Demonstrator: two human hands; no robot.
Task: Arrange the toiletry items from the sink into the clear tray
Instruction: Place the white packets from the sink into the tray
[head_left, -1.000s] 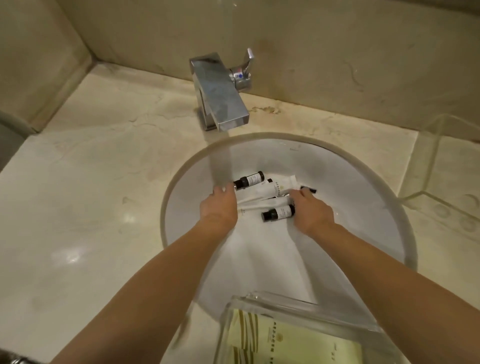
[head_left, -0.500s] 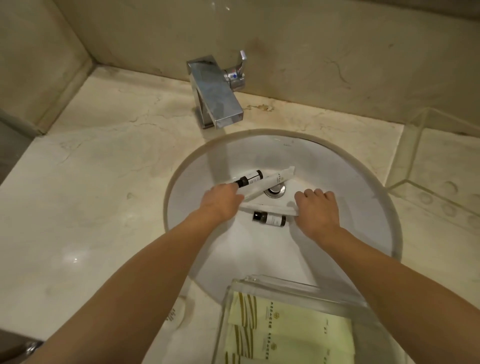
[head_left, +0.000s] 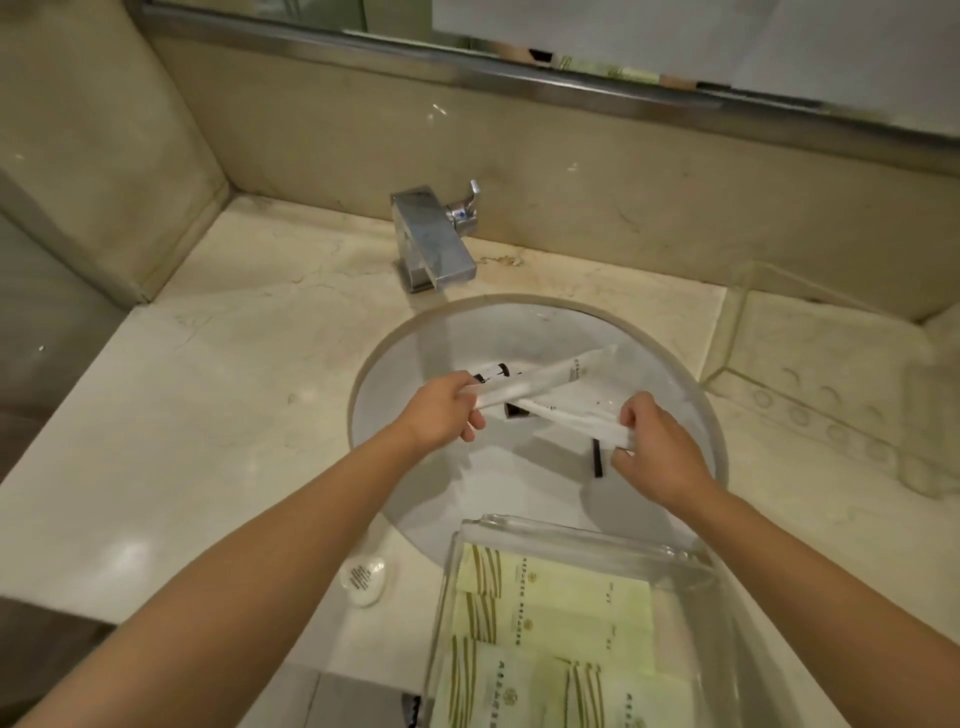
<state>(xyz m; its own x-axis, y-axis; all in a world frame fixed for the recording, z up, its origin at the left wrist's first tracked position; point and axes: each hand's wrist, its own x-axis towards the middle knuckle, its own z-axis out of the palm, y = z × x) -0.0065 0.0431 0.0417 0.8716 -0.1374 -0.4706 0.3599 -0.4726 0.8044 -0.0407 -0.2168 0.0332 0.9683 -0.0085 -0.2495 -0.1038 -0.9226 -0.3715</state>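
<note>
— What's in each grip?

— My left hand (head_left: 441, 410) is clenched on the end of a long white sachet (head_left: 545, 375), with a small black-capped bottle (head_left: 491, 372) alongside it. My right hand (head_left: 660, 447) pinches a second white sachet (head_left: 576, 415); the two cross above the sink (head_left: 415, 353).

— And the clear tray (head_left: 571, 535)?

— On the counter (head_left: 208, 415) just in front of the basin, holding pale green packets (head_left: 556, 603). A black item (head_left: 598, 457) hangs by my right fingers.
</note>
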